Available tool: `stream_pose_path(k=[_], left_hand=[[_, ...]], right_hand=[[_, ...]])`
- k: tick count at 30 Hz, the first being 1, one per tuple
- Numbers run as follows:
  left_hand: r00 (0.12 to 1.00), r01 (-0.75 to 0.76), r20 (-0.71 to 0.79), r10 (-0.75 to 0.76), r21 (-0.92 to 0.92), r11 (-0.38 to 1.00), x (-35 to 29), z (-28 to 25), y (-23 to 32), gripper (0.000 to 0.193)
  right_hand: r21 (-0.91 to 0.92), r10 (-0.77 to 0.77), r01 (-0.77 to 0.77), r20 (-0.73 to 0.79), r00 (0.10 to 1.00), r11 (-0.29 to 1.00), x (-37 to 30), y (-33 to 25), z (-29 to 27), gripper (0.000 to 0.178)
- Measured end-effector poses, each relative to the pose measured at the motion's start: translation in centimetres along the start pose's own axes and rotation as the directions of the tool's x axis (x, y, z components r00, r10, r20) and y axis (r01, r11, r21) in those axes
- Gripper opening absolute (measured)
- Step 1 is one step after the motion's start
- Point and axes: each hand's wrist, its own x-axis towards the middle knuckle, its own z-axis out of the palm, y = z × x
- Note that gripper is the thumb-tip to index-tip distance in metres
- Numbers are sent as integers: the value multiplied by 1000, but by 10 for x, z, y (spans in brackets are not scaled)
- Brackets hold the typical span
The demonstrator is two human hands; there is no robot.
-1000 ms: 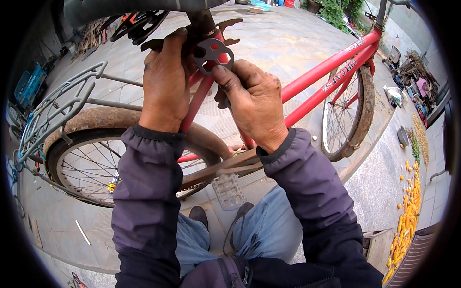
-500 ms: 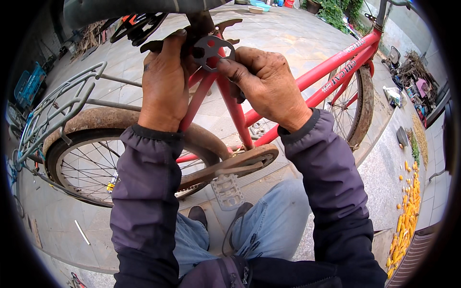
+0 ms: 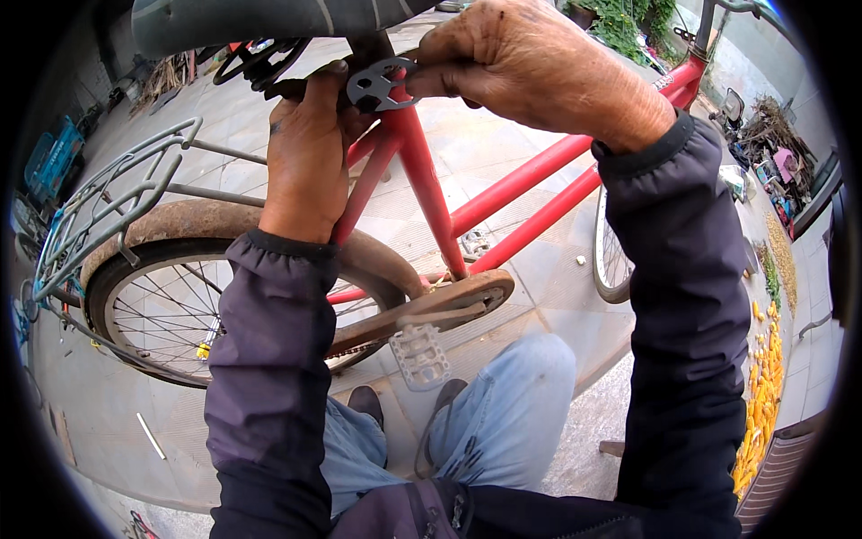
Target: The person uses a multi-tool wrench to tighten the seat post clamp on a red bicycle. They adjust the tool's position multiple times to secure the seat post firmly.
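Note:
Directly under the dark saddle (image 3: 278, 20) of a red bicycle (image 3: 420, 171), both my hands work at the top of the seat tube. My right hand (image 3: 530, 72) pinches a flat grey multi-hole spanner (image 3: 366, 93) between thumb and fingers. The spanner lies across the seat-post clamp area; whether it sits on a nut is hidden. My left hand (image 3: 310, 153) is closed at the left of the seat post (image 3: 370, 45), thumb upward, touching or nearly touching the spanner. Its fingers and what they grip are hidden behind the hand.
A grey rear rack (image 3: 135, 193) and rusty mudguard (image 3: 197, 220) stand left. The chain guard (image 3: 422, 314) and pedal (image 3: 420, 357) are just before my knees. Corn cobs (image 3: 761, 404) lie at right, and a brush pile (image 3: 774, 135) sits farther back.
My right hand has risen and turned over, its forearm swinging right, tilting the spanner flatter. The front wheel has swung toward the left. My left hand stays nearly in place.

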Motion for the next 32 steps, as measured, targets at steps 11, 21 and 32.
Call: stream_pose_path(k=[11,21,32], left_hand=[[979,-206,42,202,249,946,10,-15,-16,23],[994,-109,19,107,124,986,10,-10,-14,18],[999,-47,2,47,-30,998,4,-5,-6,19]], right_hand=[[429,219,-218,47,975,877,-11,-27,-14,18],[654,536,-298,-195,821,695,-44,-24,57,17],[879,683,-178,-201,702,442,-42,-46,102,14]])
